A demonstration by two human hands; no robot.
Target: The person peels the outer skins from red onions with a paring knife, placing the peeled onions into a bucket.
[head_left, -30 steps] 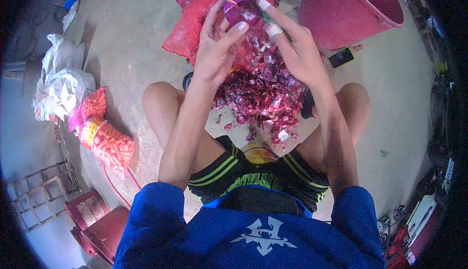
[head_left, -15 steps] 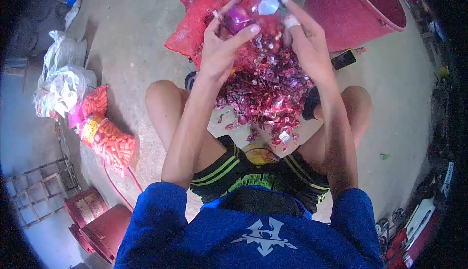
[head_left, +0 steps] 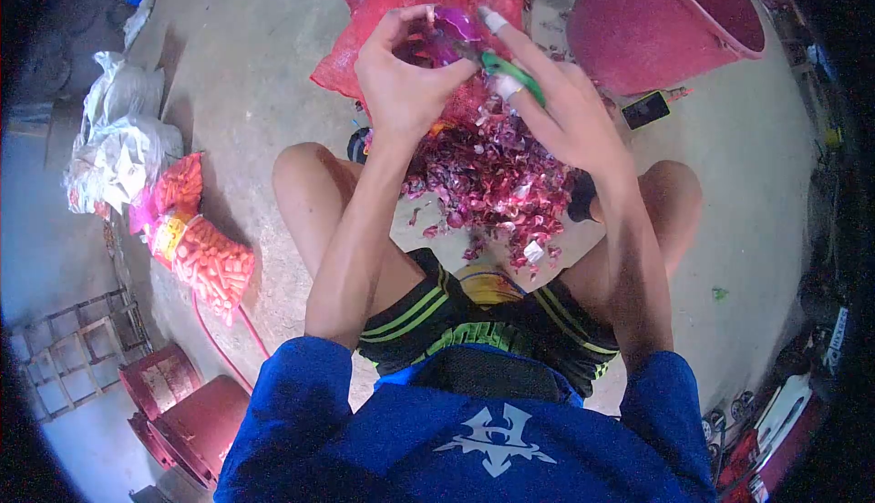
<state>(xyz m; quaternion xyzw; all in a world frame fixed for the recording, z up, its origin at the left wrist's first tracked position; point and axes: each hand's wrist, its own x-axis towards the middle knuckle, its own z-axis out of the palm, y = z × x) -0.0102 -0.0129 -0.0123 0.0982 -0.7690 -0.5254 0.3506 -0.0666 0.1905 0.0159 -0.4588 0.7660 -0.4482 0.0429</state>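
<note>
My left hand is curled around a purple-red onion, thumb along its near side. Closed on a small green-handled knife, my right hand is close against the onion's right side. The knife's blade is blurred and partly hidden by the onion and fingers. White wraps cover some fingertips of the right hand. Below both hands lies a heap of dry red onion skins on the floor between my legs. A red mesh sack of onions lies just beyond the hands.
A large red tub stands at the upper right, with a phone on the floor beside it. To the left are white plastic sacks and a net bag of orange-red pieces. Red containers sit at lower left.
My right hand has moved left and slightly down, bringing the green-handled knife against the onion. My left hand has shifted slightly, still holding the onion. A pale object near the right fingers no longer shows.
</note>
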